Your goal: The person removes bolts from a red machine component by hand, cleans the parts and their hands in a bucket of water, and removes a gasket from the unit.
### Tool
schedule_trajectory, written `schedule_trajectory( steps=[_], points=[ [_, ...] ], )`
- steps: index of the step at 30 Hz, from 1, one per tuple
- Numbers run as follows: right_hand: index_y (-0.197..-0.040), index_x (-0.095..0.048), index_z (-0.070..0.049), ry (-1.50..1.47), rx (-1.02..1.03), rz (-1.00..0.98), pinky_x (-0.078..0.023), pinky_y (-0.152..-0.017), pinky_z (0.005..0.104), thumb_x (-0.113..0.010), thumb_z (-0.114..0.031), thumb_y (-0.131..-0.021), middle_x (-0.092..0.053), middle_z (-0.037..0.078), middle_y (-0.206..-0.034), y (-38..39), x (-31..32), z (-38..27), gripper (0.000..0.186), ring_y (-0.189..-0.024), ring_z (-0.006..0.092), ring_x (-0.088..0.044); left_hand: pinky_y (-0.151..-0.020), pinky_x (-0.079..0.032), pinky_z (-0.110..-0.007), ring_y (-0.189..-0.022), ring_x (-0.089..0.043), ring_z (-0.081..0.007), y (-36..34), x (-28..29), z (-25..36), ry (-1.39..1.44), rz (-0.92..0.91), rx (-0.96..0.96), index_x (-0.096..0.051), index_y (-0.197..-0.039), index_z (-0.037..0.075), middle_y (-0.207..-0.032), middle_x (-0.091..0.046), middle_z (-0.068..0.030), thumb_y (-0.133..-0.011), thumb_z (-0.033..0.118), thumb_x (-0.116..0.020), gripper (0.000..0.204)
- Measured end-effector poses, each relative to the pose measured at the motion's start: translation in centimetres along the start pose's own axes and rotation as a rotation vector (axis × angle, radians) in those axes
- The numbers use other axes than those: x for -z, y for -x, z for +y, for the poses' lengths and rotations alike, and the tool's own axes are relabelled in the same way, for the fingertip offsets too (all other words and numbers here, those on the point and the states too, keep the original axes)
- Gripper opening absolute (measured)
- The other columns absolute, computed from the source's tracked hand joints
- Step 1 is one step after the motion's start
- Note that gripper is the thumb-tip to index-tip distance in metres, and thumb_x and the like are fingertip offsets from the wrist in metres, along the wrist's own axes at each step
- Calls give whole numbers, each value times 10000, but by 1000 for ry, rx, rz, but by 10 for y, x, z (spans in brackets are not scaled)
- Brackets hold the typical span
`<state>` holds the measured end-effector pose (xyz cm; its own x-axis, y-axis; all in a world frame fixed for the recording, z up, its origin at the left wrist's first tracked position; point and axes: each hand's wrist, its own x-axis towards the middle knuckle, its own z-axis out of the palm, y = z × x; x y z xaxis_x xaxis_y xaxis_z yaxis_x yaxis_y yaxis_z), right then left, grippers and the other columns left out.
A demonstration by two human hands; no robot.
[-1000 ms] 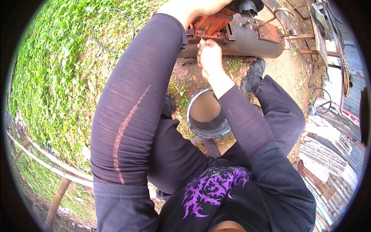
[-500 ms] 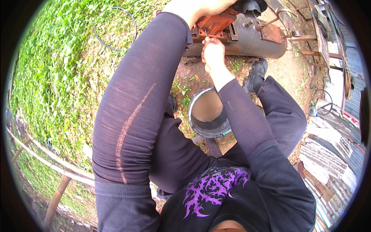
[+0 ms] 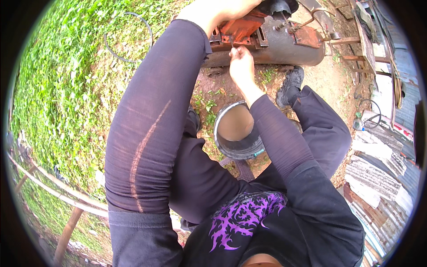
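Observation:
A dark cylindrical metal tank (image 3: 289,52) lies on the ground in front of me, with a worn orange-red metal bracket (image 3: 242,30) on top. My right hand (image 3: 242,66) is closed, thumb and fingers pinching the lower end of a thin dark rod (image 3: 231,44) at the bracket's near edge. What the rod belongs to is too small to tell. Over the bracket's far left side reaches my left hand (image 3: 222,10); its fingers run out at the top edge and cannot be made out. Beside them shows a black rounded part (image 3: 279,6).
Between my legs stands a round black container (image 3: 240,149) with brownish liquid. A bent pipe (image 3: 311,18) and fittings rise from the tank's right. Grass with a thin black hoop (image 3: 150,33) lies left, near a bamboo rail (image 3: 66,229). Corrugated sheets (image 3: 373,178) lie right.
The view has shifted slightly, so the tank sits a little further left. My right hand has drawn down a little from the bracket's edge, still pinching the rod. My left hand stays over the bracket.

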<state>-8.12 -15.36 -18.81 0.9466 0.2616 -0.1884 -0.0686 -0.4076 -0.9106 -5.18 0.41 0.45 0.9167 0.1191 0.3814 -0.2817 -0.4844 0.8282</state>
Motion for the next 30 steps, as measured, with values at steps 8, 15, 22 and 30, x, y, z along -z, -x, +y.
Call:
schedule_trajectory(
  steps=[8,15,22,30],
  points=[
    [-885,-559,-24,-88,121,52,-471,-726,344,-558,-148,-1035,-593,92,-772,-1,13,28,194,-728,173,-543,-1130,-374,-353,-1327,-526,-288,-3,-2,1,98,-11,29,-697,-1260,22,-1404,-568,-173,-977,355,-654,439],
    [-891,-587,-23,2,-53,-6,-470,-725,348,-554,-133,-1031,-604,98,-765,5,5,32,181,-733,177,-565,-1148,-352,-361,-1370,-477,-292,-3,-3,-6,17,-29,-28,-693,-1269,24,-1461,-511,-183,-983,341,-650,429],
    [-864,-589,-18,-57,139,44,-462,-707,352,-566,-137,-1018,-569,86,-716,-7,3,11,195,-702,167,-535,-1158,-333,-347,-1377,-464,-262,-4,-2,-5,170,-55,4,-655,-1298,-30,-1473,-494,-161,-995,319,-642,463],
    [-875,-573,-9,-269,17,12,-454,-702,322,-534,-117,-1041,-552,50,-741,3,3,14,203,-718,135,-510,-1153,-340,-340,-1381,-461,-259,-5,-3,-6,141,-69,-2,-632,-1336,-22,-1483,-483,-150,-995,308,-645,475]
  ],
)
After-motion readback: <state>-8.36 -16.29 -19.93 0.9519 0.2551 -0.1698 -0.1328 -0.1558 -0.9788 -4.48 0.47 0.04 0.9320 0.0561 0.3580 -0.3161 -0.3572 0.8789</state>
